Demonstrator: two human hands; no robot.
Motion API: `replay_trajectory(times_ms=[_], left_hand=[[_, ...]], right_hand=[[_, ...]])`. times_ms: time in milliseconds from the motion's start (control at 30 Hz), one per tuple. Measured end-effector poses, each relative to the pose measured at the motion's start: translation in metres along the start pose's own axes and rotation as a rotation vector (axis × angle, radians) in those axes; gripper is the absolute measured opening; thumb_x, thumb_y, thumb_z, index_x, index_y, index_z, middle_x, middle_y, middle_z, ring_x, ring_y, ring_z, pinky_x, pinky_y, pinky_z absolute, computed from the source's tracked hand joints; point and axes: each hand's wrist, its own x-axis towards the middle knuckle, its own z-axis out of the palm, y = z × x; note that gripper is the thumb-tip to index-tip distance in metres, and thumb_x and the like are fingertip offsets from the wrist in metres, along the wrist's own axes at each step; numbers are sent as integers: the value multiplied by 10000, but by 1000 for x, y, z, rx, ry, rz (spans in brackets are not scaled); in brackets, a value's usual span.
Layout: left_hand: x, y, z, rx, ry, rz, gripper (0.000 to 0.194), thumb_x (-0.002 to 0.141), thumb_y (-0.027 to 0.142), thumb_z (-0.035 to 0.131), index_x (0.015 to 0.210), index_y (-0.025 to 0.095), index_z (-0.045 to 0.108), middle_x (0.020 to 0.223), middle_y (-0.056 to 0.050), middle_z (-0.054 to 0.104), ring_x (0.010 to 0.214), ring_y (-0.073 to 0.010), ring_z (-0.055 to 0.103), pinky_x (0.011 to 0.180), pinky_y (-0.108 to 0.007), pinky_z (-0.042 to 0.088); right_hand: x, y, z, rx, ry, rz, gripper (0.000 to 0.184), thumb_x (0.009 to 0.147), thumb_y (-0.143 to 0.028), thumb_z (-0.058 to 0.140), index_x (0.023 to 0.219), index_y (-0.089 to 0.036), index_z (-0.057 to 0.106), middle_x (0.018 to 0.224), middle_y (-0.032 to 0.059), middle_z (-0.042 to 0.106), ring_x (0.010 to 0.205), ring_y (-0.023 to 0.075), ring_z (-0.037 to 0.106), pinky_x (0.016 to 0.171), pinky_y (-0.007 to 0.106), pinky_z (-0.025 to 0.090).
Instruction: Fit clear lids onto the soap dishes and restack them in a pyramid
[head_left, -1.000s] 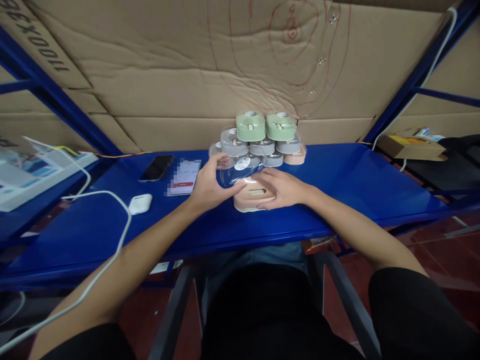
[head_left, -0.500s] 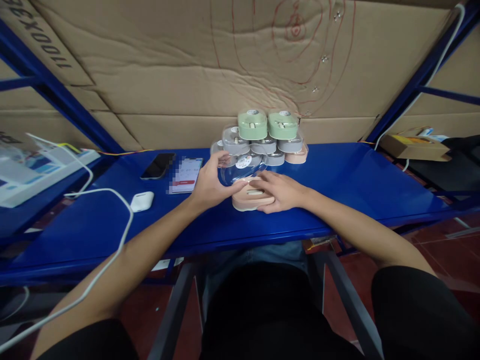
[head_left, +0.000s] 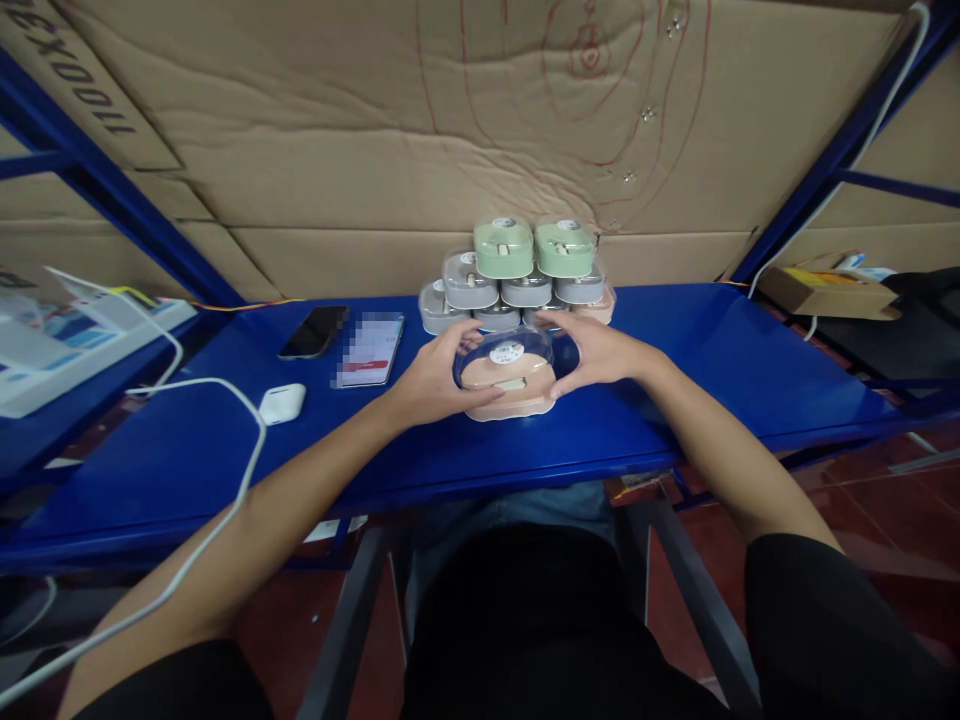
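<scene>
A peach oval box (head_left: 525,408) stands on the blue tabletop in front of me. Its clear domed lid (head_left: 534,345), with a round white sticker, sits over the box; whether it is fully seated I cannot tell. My left hand (head_left: 435,378) grips the lid's left side, thumb in front and fingers behind. On the right, my right hand (head_left: 604,352) curves around the lid with thumb and fingers apart, the thumb tip close to the rim. Just behind are stacked similar lidded boxes: two green ones (head_left: 504,250) on top, grey ones (head_left: 470,283) and a peach one below.
Left of my hands lie a dark phone (head_left: 315,332), a lit phone (head_left: 370,350) and a white earbud case (head_left: 283,403). A white cable (head_left: 251,460) crosses over my left forearm. Cardboard (head_left: 322,170) walls the back, and blue posts frame both sides.
The clear lid has come down and forward over the peach box, carried by my left hand. My right hand has left the box's inside and moved to the lid's right side, opening.
</scene>
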Motion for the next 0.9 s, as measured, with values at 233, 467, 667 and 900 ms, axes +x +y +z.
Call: replay_trajectory(times_ms=[233,467,667,900], left_hand=[[-3,10,5,38,-21,0,969,728,644,960,1516,258,548,1389,-146,748,1275,-398,741,1101,-560,618],[-5,5,7,50,-57,12,981,716,611,967,1533,269,546,1415,-152,732,1264,-386,737,1098,-561,616],[-4,7,1,68,-112,12,931,726,613,956,1503,269,575,1463,-158,711,1336,-403,707,1146,-575,594],[-3,7,0,48,-151,-6,966,703,593,983,1516,272,571,1498,-159,703,1352,-412,705,1152,-570,589]], right_hand=[[3,-21,10,-28,1,-15,1139,709,-723,950,1663,-242,554,1553,174,697,1404,434,684,1218,623,526],[5,-34,10,-84,-69,-22,919,739,-744,915,1471,-231,700,1362,141,788,1234,402,758,1083,564,599],[6,-27,16,-90,-75,-40,972,752,-737,905,1531,-211,652,1453,166,749,1301,397,730,1138,565,576],[6,-25,28,-60,-22,-134,1054,795,-675,909,1664,-225,517,1604,190,615,1457,404,612,1236,591,510]])
